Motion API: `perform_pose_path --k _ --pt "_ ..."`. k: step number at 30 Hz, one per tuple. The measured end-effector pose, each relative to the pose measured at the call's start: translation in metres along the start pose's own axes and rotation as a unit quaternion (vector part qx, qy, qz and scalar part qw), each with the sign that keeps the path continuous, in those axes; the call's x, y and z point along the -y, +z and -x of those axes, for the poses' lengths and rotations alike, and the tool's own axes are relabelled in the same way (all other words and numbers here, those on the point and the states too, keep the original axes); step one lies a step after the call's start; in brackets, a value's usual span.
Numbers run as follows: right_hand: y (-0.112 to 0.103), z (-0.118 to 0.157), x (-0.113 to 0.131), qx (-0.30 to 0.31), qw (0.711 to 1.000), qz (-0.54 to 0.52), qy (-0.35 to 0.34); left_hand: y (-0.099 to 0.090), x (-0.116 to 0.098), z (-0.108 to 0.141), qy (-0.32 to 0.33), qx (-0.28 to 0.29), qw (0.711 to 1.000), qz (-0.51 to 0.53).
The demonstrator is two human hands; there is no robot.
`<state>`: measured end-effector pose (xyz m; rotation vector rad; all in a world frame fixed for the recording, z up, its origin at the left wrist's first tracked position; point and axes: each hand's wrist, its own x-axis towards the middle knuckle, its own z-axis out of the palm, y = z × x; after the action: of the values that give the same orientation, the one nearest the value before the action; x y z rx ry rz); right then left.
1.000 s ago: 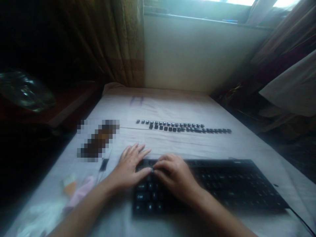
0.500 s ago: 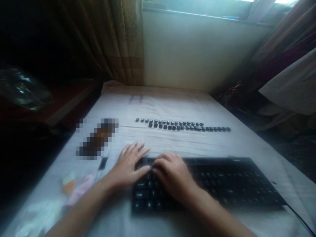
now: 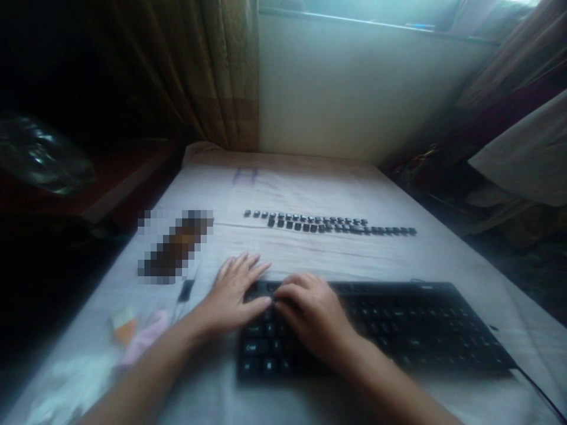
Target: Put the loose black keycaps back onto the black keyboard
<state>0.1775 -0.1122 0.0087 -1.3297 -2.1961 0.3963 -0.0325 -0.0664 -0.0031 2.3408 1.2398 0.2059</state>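
Observation:
A black keyboard (image 3: pixel 416 330) lies on the white-covered surface in front of me, its cable leaving at the right. My left hand (image 3: pixel 234 292) rests at its upper left corner, palm down, fingers spread and thumb stretched over the keys. Beside that thumb, my right hand (image 3: pixel 312 313) bends over the left part of the keyboard, thumb and fingers pinched together. Whatever lies between those fingertips is hidden. Beyond the keyboard, loose black keycaps (image 3: pixel 305 228) are lined up in two rows.
Left of my hands lie a pixelated dark object (image 3: pixel 175 245), a small black item (image 3: pixel 186 290), a brush with an orange part (image 3: pixel 124 327), a pink cloth (image 3: pixel 146 339) and clear plastic (image 3: pixel 66 389). A curtain (image 3: pixel 221 77) and a wall (image 3: pixel 336 88) stand behind.
The view has shifted very slightly. Both hands keep nearly the same place and pose at the keyboard's upper left, and the keycap rows look unchanged.

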Motion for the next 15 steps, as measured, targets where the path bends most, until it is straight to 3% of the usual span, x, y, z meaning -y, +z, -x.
perform_pose_path --k 15 --pt "0.0004 0.0 0.0018 0.012 1.0 0.01 0.002 0.001 -0.0072 -0.0035 -0.03 0.014 0.999 0.005"
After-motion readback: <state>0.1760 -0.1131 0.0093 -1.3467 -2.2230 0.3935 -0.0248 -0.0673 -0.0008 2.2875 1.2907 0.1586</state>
